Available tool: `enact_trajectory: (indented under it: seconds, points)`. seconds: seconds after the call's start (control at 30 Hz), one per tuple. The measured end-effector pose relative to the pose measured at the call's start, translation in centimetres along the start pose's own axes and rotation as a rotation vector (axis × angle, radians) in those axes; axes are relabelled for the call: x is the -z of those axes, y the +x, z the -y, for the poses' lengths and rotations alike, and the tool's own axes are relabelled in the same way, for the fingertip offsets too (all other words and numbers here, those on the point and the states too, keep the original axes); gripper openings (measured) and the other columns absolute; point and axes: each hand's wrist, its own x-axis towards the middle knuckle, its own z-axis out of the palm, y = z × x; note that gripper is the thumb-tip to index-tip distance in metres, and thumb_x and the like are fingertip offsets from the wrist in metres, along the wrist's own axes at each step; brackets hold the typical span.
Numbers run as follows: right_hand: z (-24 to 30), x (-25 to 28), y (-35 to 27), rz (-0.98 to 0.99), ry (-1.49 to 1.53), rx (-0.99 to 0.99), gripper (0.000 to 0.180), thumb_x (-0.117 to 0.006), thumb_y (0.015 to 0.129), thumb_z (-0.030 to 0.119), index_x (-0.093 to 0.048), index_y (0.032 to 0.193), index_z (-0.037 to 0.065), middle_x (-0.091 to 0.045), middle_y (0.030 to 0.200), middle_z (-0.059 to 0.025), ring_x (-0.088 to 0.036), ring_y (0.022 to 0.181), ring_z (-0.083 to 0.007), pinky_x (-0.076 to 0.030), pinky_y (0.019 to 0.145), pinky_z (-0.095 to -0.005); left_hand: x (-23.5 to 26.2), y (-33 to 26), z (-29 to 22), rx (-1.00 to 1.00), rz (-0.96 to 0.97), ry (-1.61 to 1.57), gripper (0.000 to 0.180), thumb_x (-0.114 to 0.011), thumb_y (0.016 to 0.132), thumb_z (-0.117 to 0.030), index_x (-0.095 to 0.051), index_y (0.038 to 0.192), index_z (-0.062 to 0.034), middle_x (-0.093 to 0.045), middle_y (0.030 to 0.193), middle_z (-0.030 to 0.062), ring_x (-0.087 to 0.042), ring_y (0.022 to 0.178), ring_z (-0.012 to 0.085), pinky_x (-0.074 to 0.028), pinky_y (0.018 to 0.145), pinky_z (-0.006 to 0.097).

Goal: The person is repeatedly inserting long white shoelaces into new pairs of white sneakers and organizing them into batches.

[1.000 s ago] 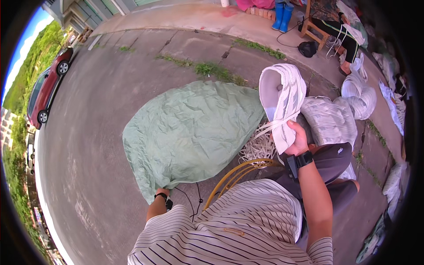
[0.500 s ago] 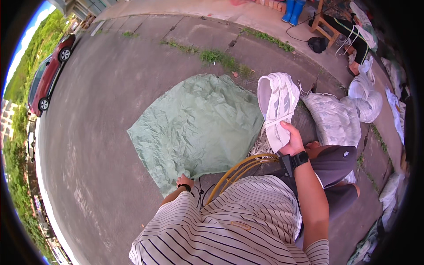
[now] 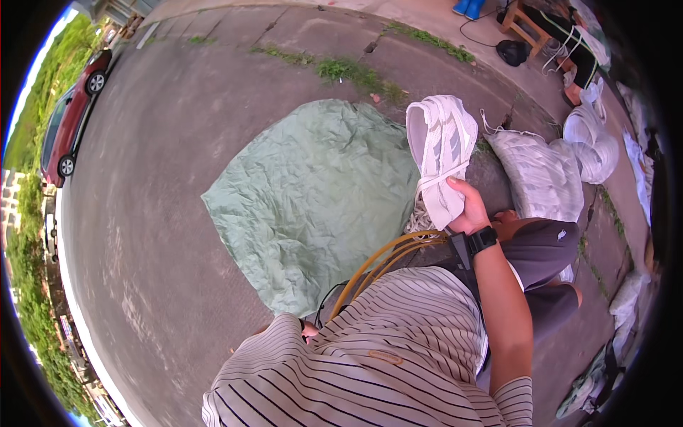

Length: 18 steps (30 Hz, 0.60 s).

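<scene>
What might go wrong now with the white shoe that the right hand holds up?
The right hand pinches only the lower end of the white shoe, so it may slip and drop onto the green sheet or the pavement. The loose laces below it might catch on the yellow hoops.

Concrete ground (image 3: 178,178): green tarp (image 3: 313,199), white sacks (image 3: 541,174).

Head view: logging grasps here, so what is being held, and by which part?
The right hand holds a white sneaker by its lower end; the left hand is hidden.
</scene>
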Motion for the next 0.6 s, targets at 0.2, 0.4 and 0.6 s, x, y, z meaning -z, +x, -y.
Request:
enact_trajectory:
  seconds: [0.2, 0.4, 0.6]
  points:
    - [0.6, 0.0, 0.1, 0.009, 0.023, -0.009, 0.052, -0.063, 0.089, 0.020, -0.050, 0.135, 0.002, -0.062, 0.126, -0.0124, -0.061, 0.114, -0.0265, -0.046, 0.102, -0.0407, 4.8, -13.1, -9.7, -0.519, -0.851, -0.122, 0.065, -0.061, 0.090, -0.049, -0.053, 0.131, -0.0005, -0.061, 0.124, 0.0236, -0.063, 0.108, 0.0371, -0.049, 0.093, 0.043]
    - [0.5, 1.3, -1.0, 0.087, 0.065, -0.033, 0.052, -0.063, 0.088, 0.021, -0.050, 0.135, 0.001, -0.063, 0.124, -0.0136, -0.062, 0.112, -0.0273, -0.047, 0.100, -0.0411, 11.6, -22.9, -23.8, -1.210, -0.837, -0.375, 0.065, -0.070, 0.087, -0.043, -0.048, 0.134, -0.0033, -0.059, 0.125, 0.0188, -0.067, 0.097, 0.0285, -0.052, 0.087, 0.041]
    - [-0.1, 0.7, -1.3, 0.137, 0.094, -0.060, 0.052, -0.063, 0.088, 0.021, -0.050, 0.134, -0.001, -0.063, 0.124, -0.0150, -0.063, 0.111, -0.0279, -0.048, 0.099, -0.0406, 11.4, -30.2, -33.2, -1.272, -1.129, 0.100, 0.052, -0.066, 0.088, -0.044, -0.058, 0.119, -0.0040, -0.066, 0.109, 0.0187, -0.066, 0.092, 0.0329, -0.053, 0.080, 0.040]
